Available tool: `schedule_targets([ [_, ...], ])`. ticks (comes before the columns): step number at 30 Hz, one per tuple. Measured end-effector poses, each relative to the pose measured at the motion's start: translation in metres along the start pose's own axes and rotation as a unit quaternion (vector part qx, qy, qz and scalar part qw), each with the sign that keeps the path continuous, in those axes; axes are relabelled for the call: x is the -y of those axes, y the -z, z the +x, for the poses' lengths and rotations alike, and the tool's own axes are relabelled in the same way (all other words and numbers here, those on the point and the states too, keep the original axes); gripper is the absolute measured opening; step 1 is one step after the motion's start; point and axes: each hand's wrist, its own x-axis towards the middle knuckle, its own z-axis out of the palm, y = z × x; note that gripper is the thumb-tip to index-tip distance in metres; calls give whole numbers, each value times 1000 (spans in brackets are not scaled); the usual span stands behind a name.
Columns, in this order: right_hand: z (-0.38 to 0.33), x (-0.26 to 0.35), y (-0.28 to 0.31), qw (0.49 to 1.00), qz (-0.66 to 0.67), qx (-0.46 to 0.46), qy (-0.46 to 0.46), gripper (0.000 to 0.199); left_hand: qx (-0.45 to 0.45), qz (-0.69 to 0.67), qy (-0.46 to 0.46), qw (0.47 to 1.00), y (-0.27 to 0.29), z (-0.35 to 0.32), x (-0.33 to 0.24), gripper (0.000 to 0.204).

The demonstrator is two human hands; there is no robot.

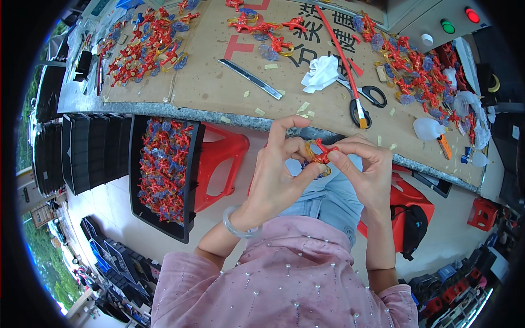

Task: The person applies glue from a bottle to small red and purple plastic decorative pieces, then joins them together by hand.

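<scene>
Between the fingertips of both hands is a small red figurine [322, 155] with clear yellow and blue parts, held over my lap just off the table's front edge. My left hand [284, 164] pinches its yellow and blue side, the index finger raised and bent. From the other side, my right hand [363, 164] grips the red part between thumb and fingers. The fingers hide some of the figurine. Past the hands on the table lie a red-handled paintbrush [344, 54], black-handled scissors [367, 104], a utility knife [250, 78] and a crumpled white tissue [321, 74].
More figurines lie in piles at the table's left [145, 52], back and right. A black crate [188, 218] full of them stands left of me beside a red stool [221, 164]. A white squeeze bottle [428, 129] and an orange cutter [444, 146] rest at the right.
</scene>
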Motion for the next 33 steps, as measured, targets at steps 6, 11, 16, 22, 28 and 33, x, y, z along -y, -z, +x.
schedule_targets([
  [6,-9,-1,5,1000,-7,-1,1,10,10,42,-23,999,-4,1,2,62],
  [11,-13,0,6,1000,-11,-16,9,9,25,44,9,999,-7,-3,-5,64],
  [16,-16,-2,7,999,-12,-23,22,9,27,49,6,998,-10,-5,-4,64],
  [22,-18,5,20,998,-35,-31,49,9,27,121,-46,991,-16,-5,9,62],
  [28,-19,1,12,994,-6,-42,97,12,-47,-41,15,998,-34,-17,-23,62],
  [33,-30,4,20,994,-11,-77,79,13,21,-30,-20,999,-38,-14,-16,60],
])
